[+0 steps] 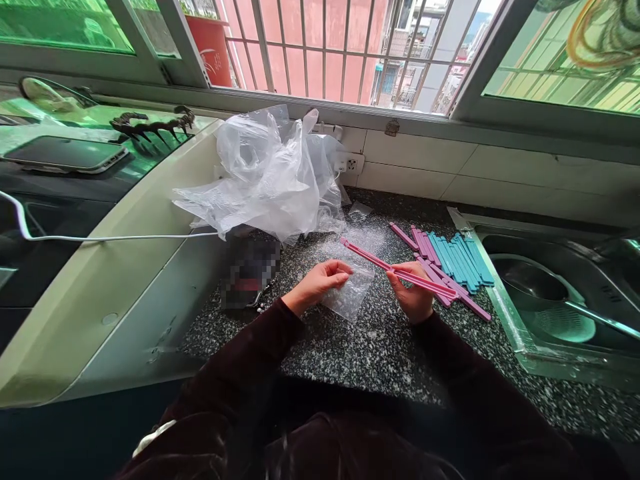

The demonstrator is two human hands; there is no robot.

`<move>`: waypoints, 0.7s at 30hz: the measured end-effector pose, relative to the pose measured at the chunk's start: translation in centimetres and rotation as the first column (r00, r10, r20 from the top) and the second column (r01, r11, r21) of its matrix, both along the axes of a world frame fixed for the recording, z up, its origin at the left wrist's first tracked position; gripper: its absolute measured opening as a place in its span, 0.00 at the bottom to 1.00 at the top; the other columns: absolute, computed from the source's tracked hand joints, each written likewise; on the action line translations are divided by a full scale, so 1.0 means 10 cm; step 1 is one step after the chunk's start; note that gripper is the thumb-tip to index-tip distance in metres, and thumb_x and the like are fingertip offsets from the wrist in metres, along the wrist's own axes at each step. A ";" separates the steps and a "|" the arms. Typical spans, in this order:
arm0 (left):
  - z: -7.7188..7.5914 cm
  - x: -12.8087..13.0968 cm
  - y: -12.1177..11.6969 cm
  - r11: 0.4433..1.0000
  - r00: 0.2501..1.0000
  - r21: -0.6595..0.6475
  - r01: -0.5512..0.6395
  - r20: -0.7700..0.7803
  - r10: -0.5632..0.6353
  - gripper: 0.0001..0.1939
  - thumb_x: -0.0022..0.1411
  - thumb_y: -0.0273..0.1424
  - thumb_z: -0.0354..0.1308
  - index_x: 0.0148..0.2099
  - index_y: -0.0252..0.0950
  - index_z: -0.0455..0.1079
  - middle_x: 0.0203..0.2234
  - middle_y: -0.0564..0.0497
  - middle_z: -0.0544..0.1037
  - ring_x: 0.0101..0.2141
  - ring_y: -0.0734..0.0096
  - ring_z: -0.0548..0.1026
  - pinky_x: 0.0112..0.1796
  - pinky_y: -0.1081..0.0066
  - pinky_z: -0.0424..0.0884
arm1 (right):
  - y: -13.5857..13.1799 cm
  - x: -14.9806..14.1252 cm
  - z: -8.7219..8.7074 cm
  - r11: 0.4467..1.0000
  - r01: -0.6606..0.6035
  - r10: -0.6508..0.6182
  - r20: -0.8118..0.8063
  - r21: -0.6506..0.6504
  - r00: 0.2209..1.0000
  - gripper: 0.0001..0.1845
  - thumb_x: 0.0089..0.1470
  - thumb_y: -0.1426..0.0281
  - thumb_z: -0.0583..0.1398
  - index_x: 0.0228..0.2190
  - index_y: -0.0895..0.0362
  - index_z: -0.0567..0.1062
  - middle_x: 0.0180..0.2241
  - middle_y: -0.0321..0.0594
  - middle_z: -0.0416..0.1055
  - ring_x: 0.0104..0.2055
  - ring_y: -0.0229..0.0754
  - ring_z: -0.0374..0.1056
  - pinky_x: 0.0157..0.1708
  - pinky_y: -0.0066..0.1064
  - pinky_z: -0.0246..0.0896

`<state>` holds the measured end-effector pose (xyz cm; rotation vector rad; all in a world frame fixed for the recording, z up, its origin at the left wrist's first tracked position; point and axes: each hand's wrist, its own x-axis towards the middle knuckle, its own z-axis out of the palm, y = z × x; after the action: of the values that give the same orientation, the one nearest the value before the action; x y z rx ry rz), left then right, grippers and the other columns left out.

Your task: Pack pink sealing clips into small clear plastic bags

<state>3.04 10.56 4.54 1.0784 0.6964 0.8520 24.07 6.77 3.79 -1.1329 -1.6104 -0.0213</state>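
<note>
My left hand (316,285) is closed, thumb and fingers pinching the top edge of a small clear plastic bag (353,298) that hangs over the speckled counter. In my right hand (415,301) is a long, thin pink bag clip (367,255), gripped near its middle and slanting up to the left. Its far end reaches above the small bag, apart from my left fingers. Beyond my right hand lie several pink clips (424,245) and a row of teal clips (460,261), partly overlapping on the counter.
A heap of clear plastic bags (273,177) sits at the back, near a wall socket (353,163). A metal sink (530,357) holding a pan (533,277) is at right. A pale appliance (130,293) with a white cable (125,238) stands left. A blurred dark object (250,267) lies beside it.
</note>
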 end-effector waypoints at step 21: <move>-0.04 0.04 0.00 0.976 0.991 -0.213 -0.052 0.112 0.077 0.16 0.37 0.34 0.69 0.29 0.30 0.70 0.17 0.57 0.64 0.19 0.83 0.59 0.22 0.76 0.53 | -0.10 -0.16 0.02 0.987 -0.151 0.152 0.021 -0.064 0.988 0.02 0.49 0.69 0.61 0.28 0.54 0.72 0.25 0.37 0.71 0.29 0.40 0.66 0.31 0.36 0.63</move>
<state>3.47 10.58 4.11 0.8126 0.7070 0.8706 22.51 5.74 3.95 -1.0583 -1.7263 0.1150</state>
